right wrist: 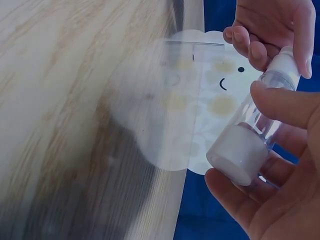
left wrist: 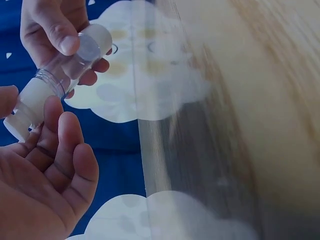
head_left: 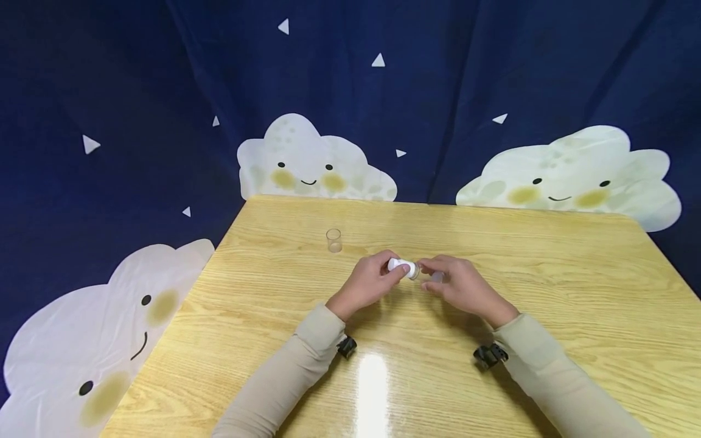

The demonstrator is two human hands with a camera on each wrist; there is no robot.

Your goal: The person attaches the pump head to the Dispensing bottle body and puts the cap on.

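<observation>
Both hands hold a small clear pump bottle, tilted above the table. My left hand (head_left: 372,280) pinches its white pump head (left wrist: 32,102) between thumb and forefinger; the other fingers curl loosely beside it. My right hand (head_left: 457,283) grips the clear body (left wrist: 67,70), thumb on one side and fingers round the other. A broad white part (right wrist: 237,155) fills the bottle's bottom end, which points toward the right palm. A clear cylindrical cap (head_left: 334,241) stands apart on the table, beyond the left hand.
The wooden table (head_left: 263,340) reaches back to a dark blue curtain (head_left: 339,79) printed with white clouds. Black wrist devices sit at the left cuff (head_left: 347,347) and right cuff (head_left: 490,356). Light glares off the table's front.
</observation>
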